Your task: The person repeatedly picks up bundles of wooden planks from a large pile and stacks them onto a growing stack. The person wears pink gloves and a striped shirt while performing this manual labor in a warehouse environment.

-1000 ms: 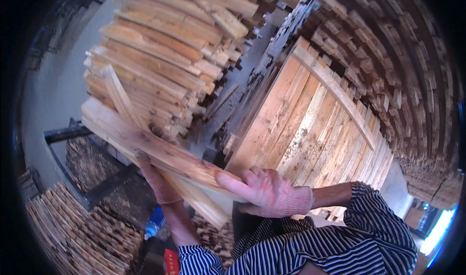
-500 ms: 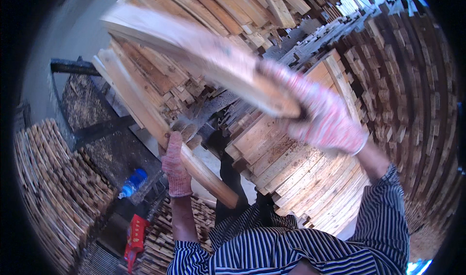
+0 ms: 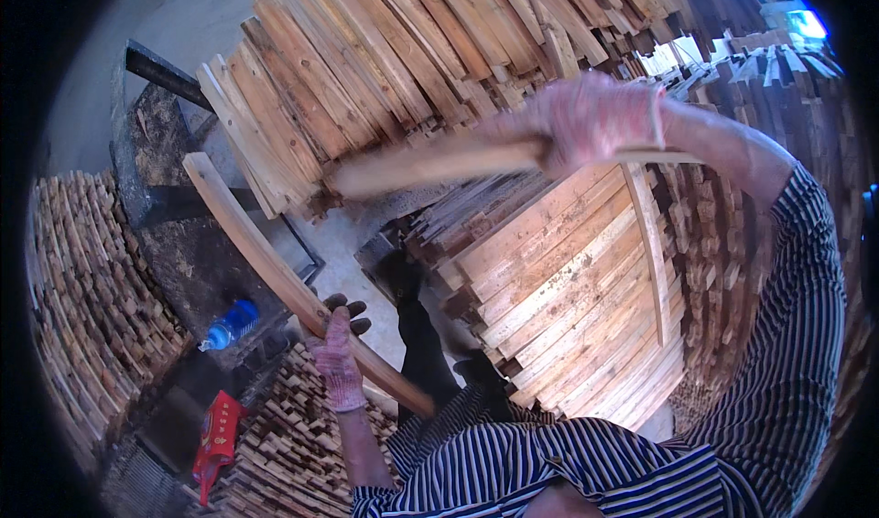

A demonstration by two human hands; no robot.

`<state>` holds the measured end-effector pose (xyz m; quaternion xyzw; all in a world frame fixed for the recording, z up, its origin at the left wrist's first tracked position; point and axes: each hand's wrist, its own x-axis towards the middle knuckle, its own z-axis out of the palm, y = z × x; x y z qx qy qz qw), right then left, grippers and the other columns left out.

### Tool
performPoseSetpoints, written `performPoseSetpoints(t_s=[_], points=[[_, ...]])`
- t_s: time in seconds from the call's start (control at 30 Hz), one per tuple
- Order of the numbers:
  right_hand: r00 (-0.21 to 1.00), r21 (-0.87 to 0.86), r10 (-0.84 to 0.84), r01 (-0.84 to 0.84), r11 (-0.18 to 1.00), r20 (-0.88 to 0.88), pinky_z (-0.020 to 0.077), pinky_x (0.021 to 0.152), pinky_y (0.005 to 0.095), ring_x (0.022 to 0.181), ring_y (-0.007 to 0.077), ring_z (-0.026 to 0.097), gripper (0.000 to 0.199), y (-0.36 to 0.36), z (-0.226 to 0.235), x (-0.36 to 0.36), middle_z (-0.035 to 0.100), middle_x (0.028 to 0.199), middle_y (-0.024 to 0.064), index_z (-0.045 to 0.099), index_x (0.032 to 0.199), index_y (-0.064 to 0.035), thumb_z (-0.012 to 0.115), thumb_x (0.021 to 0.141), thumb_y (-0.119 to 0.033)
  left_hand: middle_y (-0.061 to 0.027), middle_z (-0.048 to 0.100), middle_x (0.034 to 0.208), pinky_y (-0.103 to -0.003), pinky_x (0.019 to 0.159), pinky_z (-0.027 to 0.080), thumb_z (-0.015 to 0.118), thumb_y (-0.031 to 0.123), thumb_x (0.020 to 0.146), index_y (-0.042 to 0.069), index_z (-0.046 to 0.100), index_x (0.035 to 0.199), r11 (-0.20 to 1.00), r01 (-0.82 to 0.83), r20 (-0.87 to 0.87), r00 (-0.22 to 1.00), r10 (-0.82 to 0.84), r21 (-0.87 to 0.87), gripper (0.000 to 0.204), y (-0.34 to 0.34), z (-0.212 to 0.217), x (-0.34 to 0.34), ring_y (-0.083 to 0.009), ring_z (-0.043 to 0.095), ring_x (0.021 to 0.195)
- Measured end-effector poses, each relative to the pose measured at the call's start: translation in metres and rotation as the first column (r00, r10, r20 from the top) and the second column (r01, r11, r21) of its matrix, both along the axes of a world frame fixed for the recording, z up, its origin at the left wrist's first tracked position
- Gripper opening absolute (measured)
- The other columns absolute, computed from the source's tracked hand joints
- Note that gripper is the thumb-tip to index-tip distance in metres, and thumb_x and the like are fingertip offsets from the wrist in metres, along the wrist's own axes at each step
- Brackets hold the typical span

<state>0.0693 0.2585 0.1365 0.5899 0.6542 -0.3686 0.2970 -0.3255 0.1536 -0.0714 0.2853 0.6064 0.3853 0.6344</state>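
My left hand [image 3: 339, 367], in a pink-and-white knit glove with dark fingertips, is closed around a long wooden strip [image 3: 265, 257]. That strip slants from the far left down toward my body. My right hand [image 3: 591, 123], gloved the same way and smeared by motion, grips a second piece, a wooden plank [image 3: 439, 166], from above. The plank lies almost level across the view, its left end near the far stack of boards [image 3: 357, 51]. Below my right arm sits a pile of pale boards [image 3: 558, 280], with one loose narrow strip [image 3: 648, 253] across it.
To the left stand a dark metal frame [image 3: 156, 198], a blue-capped plastic bottle [image 3: 229, 324] and a red packet [image 3: 218, 436]. Stacked wood strips [image 3: 101, 307] fill the left side, and more stacks [image 3: 723, 243] rise at the right. Further strips [image 3: 302, 426] lie beside my left forearm.
My right hand has moved farther away, and its plank has swung from a steep slant to nearly level. My left hand has come slightly nearer my body, still holding its strip.
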Motion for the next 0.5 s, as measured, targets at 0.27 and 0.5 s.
performPoseSetpoints(t_s=[0.27,0.5], points=[[0.999,-0.105,-0.024,0.026,0.994,0.023,0.0592,0.082,0.0412,0.09,0.0285,0.071,0.1,-0.033,-0.059,0.017,0.071,0.114,0.0193,0.026,0.162,-0.0232,0.074,0.075,-0.018,-0.0148,0.072,0.103,-0.032,0.066,0.061,0.072,0.014,0.095,0.003,0.051,0.141,1.0,-0.015,-0.112,0.994,0.015,-0.005,0.052,-0.021,-0.026,-0.019,-0.0208,0.072,0.077],[0.991,-0.148,0.108,-0.096,0.984,0.073,0.0591,0.079,0.0398,0.09,0.0243,0.071,0.099,0.013,-0.044,0.006,0.071,0.116,0.0139,0.029,0.161,-0.0338,0.074,0.075,-0.016,-0.0158,0.064,0.115,-0.034,0.073,0.064,0.069,0.009,0.096,0.004,0.029,0.153,0.997,-0.055,-0.05,0.997,0.052,-0.063,0.069,-0.025,-0.026,-0.03,-0.0256,0.073,0.088]])
